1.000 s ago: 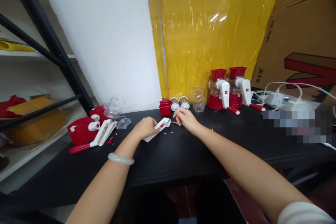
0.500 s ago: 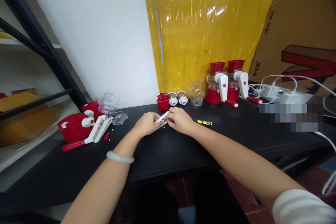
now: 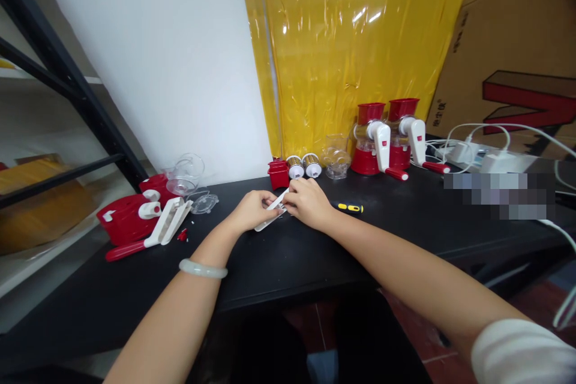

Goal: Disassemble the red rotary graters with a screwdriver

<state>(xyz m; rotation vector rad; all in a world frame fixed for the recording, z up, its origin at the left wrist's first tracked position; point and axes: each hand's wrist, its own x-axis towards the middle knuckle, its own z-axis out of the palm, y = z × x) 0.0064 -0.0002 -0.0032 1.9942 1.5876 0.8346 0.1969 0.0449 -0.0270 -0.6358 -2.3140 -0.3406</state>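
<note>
Both hands meet over the middle of the black bench [image 3: 288, 264]. Left hand [image 3: 252, 209] curls closed around a white plastic handle piece [image 3: 270, 216], which slants just above the bench top, its lower end poking out below the fingers. Right hand [image 3: 308, 201] pinches closed on the upper end of the same piece. Just right of that hand lies a yellow-and-black screwdriver [image 3: 350, 208]. Near the yellow sheet stand 2 red-and-white crank grinders [image 3: 387, 141]. At the left lies a disassembled red grinder [image 3: 135, 219] with a white crank arm [image 3: 168, 225].
</note>
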